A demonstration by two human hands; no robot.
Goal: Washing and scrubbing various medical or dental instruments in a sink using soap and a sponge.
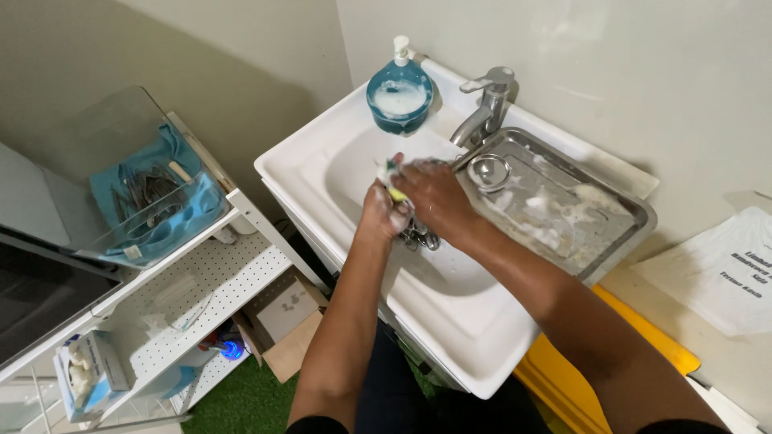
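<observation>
Over the white sink (450, 321), the left hand (384, 210) is gripping a soapy yellow-green sponge (392, 182), fingers curled around it. The right hand (434, 197) is pressing against the sponge, fingers closed together, above metal tools (421, 236). A foamy steel tray (619, 201) is sitting just right, near the tap (486, 107) and the blue soap bottle (400, 95).

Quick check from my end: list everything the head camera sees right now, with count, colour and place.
Sink: one, white, centre.
Tap: one, silver, behind the basin.
Soap dispenser: one, blue, sink's back corner.
Metal tray: one, steel, soapy, on the sink's right side.
Small metal bowl: one, in the tray.
Sponge: one, yellow-green, sudsy, in the hands.
Metal instruments: several, below the hands.
Clear box: one, blue cloth and tools inside, on the left shelf.
Glove box: one, lower left.
Left hand, right hand: over the basin, soapy.
</observation>
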